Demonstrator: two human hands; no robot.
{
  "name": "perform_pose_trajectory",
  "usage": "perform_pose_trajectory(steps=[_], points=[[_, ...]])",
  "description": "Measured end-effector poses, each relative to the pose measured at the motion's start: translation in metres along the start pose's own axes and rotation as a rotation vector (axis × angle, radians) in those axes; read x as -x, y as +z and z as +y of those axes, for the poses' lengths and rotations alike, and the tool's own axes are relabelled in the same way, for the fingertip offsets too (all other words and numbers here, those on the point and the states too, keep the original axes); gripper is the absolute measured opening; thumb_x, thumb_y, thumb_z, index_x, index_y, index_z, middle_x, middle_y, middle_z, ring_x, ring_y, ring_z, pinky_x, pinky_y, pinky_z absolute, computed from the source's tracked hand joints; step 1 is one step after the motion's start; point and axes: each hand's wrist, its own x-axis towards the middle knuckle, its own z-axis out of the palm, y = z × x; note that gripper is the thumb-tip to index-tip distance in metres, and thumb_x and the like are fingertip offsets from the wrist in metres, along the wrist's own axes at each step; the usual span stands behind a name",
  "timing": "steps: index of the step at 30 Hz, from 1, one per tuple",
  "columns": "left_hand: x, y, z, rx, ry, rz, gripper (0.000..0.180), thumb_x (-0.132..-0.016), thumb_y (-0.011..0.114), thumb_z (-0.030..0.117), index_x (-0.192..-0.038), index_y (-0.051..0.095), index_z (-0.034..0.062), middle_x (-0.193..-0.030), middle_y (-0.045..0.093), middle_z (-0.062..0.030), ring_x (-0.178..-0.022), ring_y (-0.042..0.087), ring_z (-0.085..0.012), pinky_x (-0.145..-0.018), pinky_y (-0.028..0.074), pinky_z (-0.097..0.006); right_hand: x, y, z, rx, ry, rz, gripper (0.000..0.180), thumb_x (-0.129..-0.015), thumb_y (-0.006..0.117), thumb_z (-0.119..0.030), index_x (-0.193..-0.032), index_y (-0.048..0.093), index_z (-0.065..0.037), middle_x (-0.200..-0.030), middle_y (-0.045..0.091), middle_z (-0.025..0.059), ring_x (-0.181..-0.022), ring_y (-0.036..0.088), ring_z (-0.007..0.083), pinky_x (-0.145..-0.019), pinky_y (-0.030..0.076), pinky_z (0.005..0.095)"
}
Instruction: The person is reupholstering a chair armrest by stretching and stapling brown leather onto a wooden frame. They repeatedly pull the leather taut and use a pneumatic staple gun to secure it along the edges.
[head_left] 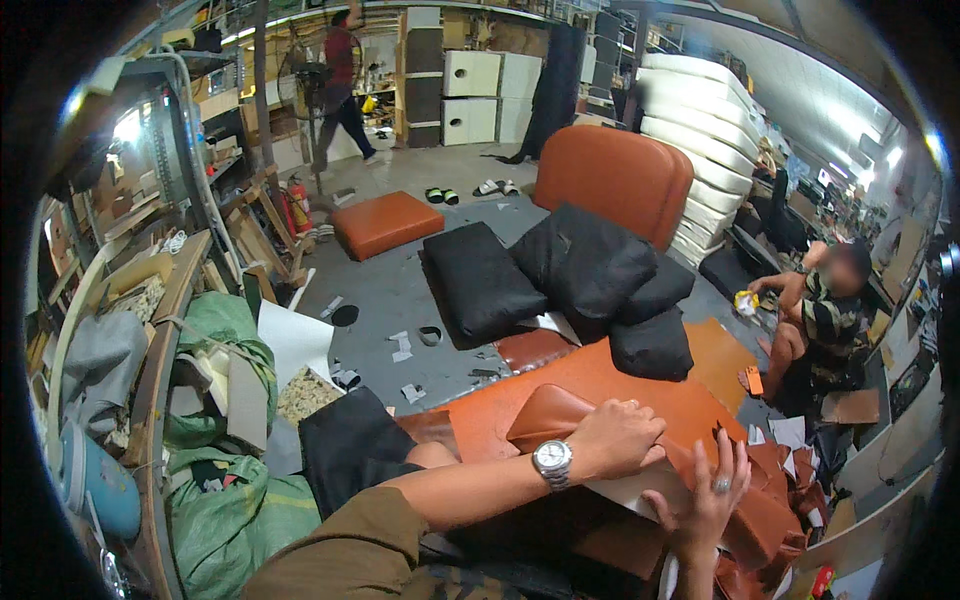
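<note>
Across my lap lies a brown-orange leather cover (550, 415), its pale underside (640, 488) showing between my hands. My left hand (618, 440), with a metal watch on the wrist, is closed above the cover, fingers curled; what they hold, if anything, is hidden. To its right my right hand (705, 495), wearing a ring, has its fingers apart and stands over the cover's right part. No object shows in it. A large orange leather sheet (490, 415) spreads on the floor just beyond.
Black cushions (480, 280) lie ahead. An orange cushion (388, 222) and a larger one (610, 180) stand farther back, by stacked white foam (695, 140). A person (825, 310) sits at right; another (342, 90) walks behind. Green sacks (235, 500) are at left, leather scraps (780, 480) at right.
</note>
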Motion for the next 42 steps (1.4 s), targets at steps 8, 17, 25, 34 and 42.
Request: perform_pose_trajectory(steps=[8,17,25,34,42], points=[[-0.042,-0.001,-0.008,-0.003,0.015,0.054,0.036,-0.098,0.069,0.039,-0.097,0.072,0.0027,-0.093,0.075,-0.0183,-0.092,0.075,-0.0396,-0.084,0.059,-0.051,-0.06,0.047,0.062,0.086,0.069,-0.368,0.026,-0.086,0.077,-0.024,-0.109,0.077,-0.011,-0.095,0.076,0.0127,-0.093,0.075,0.0357,-0.082,0.059,0.0522],[-0.094,-0.003,-0.038,-0.011,-0.017,-0.147,0.025,-0.093,0.074,0.027,-0.095,0.083,0.0038,-0.095,0.079,-0.0215,-0.091,0.078,-0.0416,-0.088,0.062,-0.053,-0.115,0.061,0.089,-0.042,0.158,-0.614,0.025,-0.092,0.077,-0.027,-0.108,0.083,-0.009,-0.1,0.08,0.0207,-0.096,0.077,0.0408,-0.09,0.059,0.0507],[-0.121,0.046,-0.045,-0.146,-0.058,-0.027,0.022,-0.099,0.06,0.017,-0.095,0.078,0.0044,-0.095,0.08,-0.0197,-0.091,0.081,-0.0372,-0.081,0.065,-0.049,-0.178,0.087,0.11,-0.207,0.199,-1.094,0.041,-0.087,0.072,-0.014,-0.127,0.083,-0.012,-0.116,0.082,0.0184,-0.11,0.078,0.0332,-0.097,0.06,0.0435],[-0.138,0.053,-0.048,-0.197,-0.143,-0.063,0.024,-0.102,0.059,0.019,-0.103,0.079,0.0061,-0.105,0.081,-0.0159,-0.102,0.079,-0.0353,-0.101,0.052,-0.07,-0.225,0.135,0.095,0.3,0.179,-1.242,0.031,-0.087,0.072,-0.013,-0.115,0.084,-0.006,-0.127,0.08,0.0174,-0.121,0.076,0.0337,-0.101,0.061,0.0465],[-0.18,0.049,-0.069,0.015,-0.321,-0.171,0.025,-0.101,0.068,0.027,-0.111,0.086,0.0124,-0.12,0.082,-0.0154,-0.117,0.078,-0.0364,-0.117,0.026,-0.086,-0.184,0.144,0.115,0.11,0.215,-0.714,0.019,-0.089,0.072,-0.014,-0.104,0.081,-0.007,-0.108,0.079,0.0224,-0.108,0.076,0.0419,-0.093,0.061,0.0527]])
